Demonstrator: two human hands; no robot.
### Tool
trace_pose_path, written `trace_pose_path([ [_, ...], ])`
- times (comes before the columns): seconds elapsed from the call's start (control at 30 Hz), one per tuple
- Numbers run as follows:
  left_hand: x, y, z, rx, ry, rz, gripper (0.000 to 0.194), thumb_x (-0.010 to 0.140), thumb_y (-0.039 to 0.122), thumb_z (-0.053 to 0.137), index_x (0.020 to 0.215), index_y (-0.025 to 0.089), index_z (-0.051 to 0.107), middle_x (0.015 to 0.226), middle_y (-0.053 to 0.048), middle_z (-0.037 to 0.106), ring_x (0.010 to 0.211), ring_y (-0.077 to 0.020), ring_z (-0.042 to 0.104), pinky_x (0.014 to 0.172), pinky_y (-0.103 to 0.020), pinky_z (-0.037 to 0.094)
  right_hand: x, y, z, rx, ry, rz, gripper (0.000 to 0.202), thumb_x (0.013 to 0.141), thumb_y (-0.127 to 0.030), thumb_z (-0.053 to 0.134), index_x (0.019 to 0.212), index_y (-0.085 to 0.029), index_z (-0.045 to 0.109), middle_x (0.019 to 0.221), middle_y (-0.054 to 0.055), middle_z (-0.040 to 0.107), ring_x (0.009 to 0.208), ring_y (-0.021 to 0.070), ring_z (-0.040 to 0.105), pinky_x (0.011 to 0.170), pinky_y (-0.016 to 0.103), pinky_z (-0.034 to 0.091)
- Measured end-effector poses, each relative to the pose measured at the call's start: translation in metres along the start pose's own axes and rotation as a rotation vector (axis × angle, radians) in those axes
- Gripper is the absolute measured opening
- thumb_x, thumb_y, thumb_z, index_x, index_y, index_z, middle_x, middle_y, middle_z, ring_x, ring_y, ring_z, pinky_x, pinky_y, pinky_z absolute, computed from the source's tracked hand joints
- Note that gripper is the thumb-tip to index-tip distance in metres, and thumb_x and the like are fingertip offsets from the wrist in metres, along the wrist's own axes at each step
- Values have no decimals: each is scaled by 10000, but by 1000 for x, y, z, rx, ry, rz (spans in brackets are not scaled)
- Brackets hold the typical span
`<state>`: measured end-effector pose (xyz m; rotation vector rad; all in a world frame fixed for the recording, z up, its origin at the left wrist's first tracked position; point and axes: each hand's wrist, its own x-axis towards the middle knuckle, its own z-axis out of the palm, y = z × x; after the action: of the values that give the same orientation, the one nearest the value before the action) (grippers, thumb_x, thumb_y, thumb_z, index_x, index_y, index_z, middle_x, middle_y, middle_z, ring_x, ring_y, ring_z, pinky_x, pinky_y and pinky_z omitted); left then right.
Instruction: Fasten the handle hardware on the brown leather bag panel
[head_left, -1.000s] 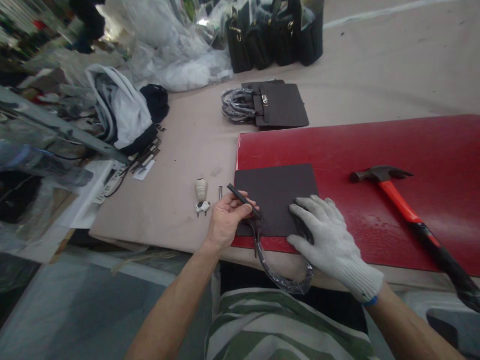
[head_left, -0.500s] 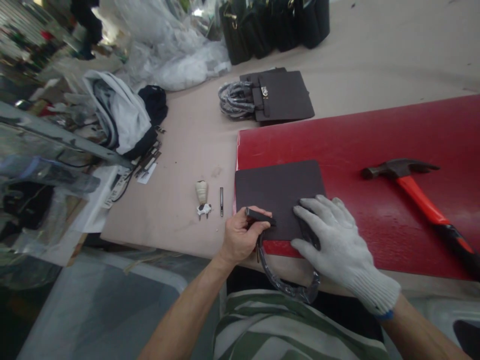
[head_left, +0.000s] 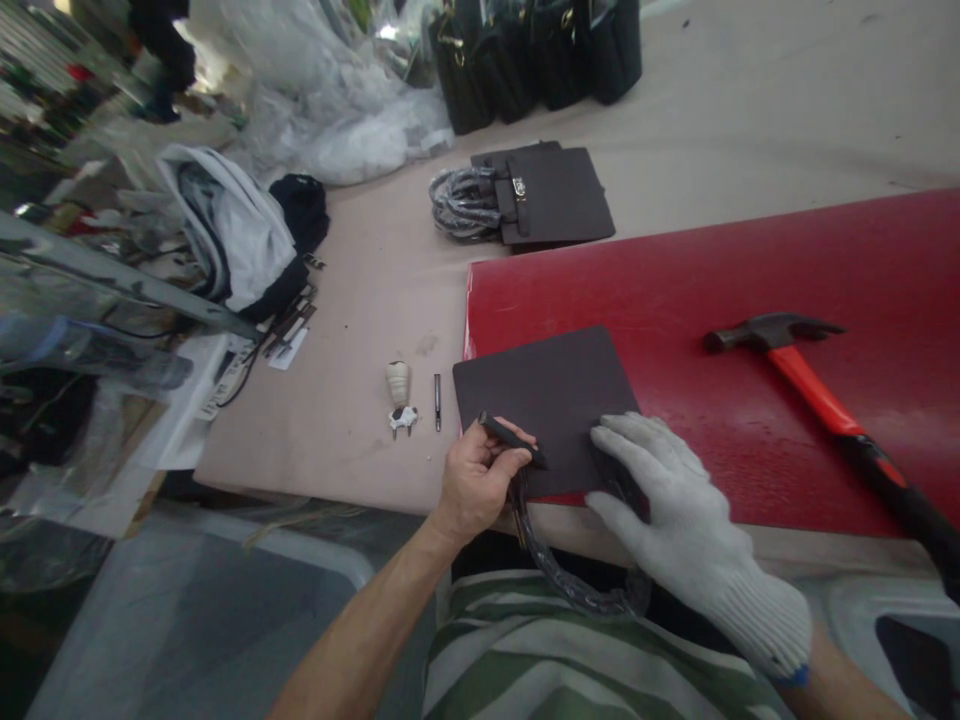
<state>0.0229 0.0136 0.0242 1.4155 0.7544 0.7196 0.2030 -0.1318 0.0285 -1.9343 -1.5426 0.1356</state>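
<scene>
Landmark: red board on the table.

- Left of the board, on bare table: a small pale-handled tool and a thin metal punch, lying apart from each other and loose. Either could be knocked off the near edge by the forearm.
- At the board's near-left corner: dark leather panel, overhanging the corner slightly. Bare left hand was closed on a short dark strap piece, pinched against the panel's near edge. Thin pinch; slip was judged likely if the panel shifted.
- Gloved right hand was laid flat on the panel's near-right corner, fingers spread, nothing gripped. Wrapped handle loop hung off the table edge below; its weight could drag the panel.
- Far right on the board: hammer, grip past the board's edge, could be tipped off.
</scene>
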Motion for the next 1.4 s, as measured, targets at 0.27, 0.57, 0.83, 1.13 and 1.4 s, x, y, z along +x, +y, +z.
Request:
trace_pose_path([
  [0.27,-20,-1,2,-63,30,-58,192,834,172,717,990,157,606,945,-61,756,886,-164,733,848,-266,591,-68,-42,-5,704,536,955,387,831,-411,753,1182,-255,709,1207,84,705,1165,298,657,1133,502,469],
  [0.57,-6,10,-6,-208,-19,-272,414,710,303,853,964,153,561,855,-47,746,769,-149,711,707,-235,574,-96,-37,38,1789,37,1330,342,643,-249,859,965,-167,779,1063,143,766,909,285,751,815,414,641],
  [0.83,-7,17,-10,-198,-31,-432,552,616,406,923,952,151,567,813,-47,741,715,-154,705,604,-210,569,-69,-61,58,1509,-333,974,466,746,-578,850,868,-133,785,733,82,721,628,180,650,653,293,543],
  [1.13,1,35,-1,-223,-19,-274,456,668,351,877,943,154,571,831,-41,735,732,-145,699,616,-201,556,-43,-83,62,1483,-123,984,412,773,-582,806,908,-192,799,827,91,763,973,324,716,1008,501,520],
  [1.4,-1,30,-2,-240,-69,-336,520,641,390,909,952,152,568,823,-58,752,723,-151,707,630,-206,554,-50,-75,85,1530,-8,886,443,761,-562,788,1071,-246,772,1011,54,765,1173,309,649,1136,477,456],
])
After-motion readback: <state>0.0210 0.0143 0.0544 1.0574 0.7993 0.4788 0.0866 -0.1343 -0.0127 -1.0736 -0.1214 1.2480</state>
